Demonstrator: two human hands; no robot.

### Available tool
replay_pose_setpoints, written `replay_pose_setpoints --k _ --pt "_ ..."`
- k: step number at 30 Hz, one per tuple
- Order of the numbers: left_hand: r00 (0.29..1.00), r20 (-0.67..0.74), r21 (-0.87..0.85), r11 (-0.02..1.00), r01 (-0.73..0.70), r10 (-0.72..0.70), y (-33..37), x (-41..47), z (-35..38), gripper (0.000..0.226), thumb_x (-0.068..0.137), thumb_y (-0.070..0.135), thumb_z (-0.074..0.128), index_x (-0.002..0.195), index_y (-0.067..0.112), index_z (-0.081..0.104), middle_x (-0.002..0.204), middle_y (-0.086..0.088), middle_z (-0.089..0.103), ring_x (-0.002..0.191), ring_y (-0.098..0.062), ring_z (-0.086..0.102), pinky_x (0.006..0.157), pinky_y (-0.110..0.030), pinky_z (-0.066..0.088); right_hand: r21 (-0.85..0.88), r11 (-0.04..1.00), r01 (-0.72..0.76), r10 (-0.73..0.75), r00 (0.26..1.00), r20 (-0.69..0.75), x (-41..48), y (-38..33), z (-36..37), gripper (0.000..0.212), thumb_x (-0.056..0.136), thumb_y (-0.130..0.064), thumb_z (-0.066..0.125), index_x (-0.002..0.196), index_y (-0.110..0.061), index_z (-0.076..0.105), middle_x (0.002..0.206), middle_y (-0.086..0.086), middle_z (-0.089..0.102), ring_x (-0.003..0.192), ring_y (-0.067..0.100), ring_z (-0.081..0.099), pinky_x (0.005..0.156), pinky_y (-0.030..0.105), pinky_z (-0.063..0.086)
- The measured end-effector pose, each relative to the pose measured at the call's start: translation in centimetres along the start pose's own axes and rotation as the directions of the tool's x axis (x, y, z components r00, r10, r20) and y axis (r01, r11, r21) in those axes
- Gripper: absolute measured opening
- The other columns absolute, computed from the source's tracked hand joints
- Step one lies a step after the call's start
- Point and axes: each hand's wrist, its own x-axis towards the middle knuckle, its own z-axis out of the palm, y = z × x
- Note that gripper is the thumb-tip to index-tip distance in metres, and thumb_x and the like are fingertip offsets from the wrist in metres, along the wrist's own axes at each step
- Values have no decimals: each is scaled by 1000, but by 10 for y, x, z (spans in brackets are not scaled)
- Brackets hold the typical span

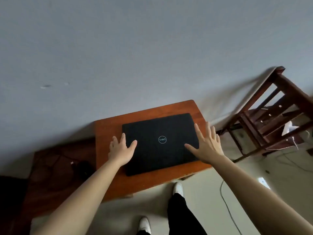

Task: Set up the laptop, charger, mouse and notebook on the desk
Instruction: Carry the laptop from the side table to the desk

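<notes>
A black laptop (160, 143) lies closed and flat on a small orange-brown wooden desk (108, 129) against the wall, its round logo facing up. My left hand (121, 149) rests at the laptop's left edge, fingers spread, thumb on the lid. My right hand (207, 145) hovers over the laptop's right edge, fingers spread wide. Neither hand grips anything. On a darker low surface left of the desk lie a black cable and a dark rounded object (83, 167), perhaps the charger or the mouse; it is too dim to tell. No notebook is in view.
A dark wooden chair (264, 116) stands to the right, with white items beneath it. A thin cable (225, 199) runs across the pale floor at the right. My legs and white shoes (177, 189) stand just in front of the desk. A grey wall is behind.
</notes>
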Motion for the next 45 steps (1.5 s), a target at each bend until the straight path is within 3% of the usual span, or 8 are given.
replay_pose_setpoints --k 8,12,19,28,37,41,43,45 --pt "905 42 -408 819 402 -423 25 53 53 80 95 62 44 158 28 7 165 -7 12 149 -34 17 118 -56 24 250 941 -230 140 933 331 89 22 51 114 76 -88 48 156 -38 -15 168 12 -12 154 38 2 120 56 21" --pt "853 -33 -350 805 479 -521 37 61 73 90 89 69 49 158 28 8 164 -9 15 147 -37 20 115 -59 26 252 918 -307 201 906 373 99 15 71 118 71 -92 47 155 -38 -16 169 12 -1 154 39 3 120 57 19" --pt "813 -74 -238 802 548 -578 49 68 85 126 63 89 57 156 30 -5 163 -11 9 148 -37 12 115 -61 18 261 888 -379 268 887 376 114 4 69 135 62 -80 71 157 -28 -8 151 15 31 136 37 34 106 52 41" --pt "805 -85 -151 806 573 -588 50 73 77 138 52 86 70 155 32 -3 157 -15 16 142 -38 20 110 -62 27 269 807 -526 318 771 551 138 8 55 148 51 -67 90 159 -33 -5 154 14 25 142 38 27 107 54 41" --pt "790 79 -202 766 610 -608 34 84 52 145 41 73 85 154 40 -1 160 -10 18 144 -38 21 107 -63 33 299 733 -611 326 701 634 136 6 47 148 48 -61 94 158 -36 -2 154 15 28 142 40 31 111 58 36" --pt "809 183 -422 699 577 -558 21 85 35 130 44 59 92 152 34 25 155 -6 35 139 -34 35 110 -57 36 400 615 -679 284 665 691 124 11 45 134 53 -53 95 156 -35 11 151 12 37 137 38 39 110 59 40" --pt "788 306 -610 526 593 -534 14 83 20 108 53 59 89 146 28 43 149 -5 46 132 -32 45 110 -53 37 513 432 -742 213 636 741 119 15 42 121 56 -60 90 154 -32 23 146 8 45 130 34 47 107 57 43" --pt "742 439 -698 328 637 -506 7 79 9 94 64 64 79 144 27 46 147 -5 47 131 -33 46 110 -53 36 549 221 -806 111 580 807 115 16 36 102 60 -79 75 142 -28 43 131 3 56 115 29 56 97 50 47"
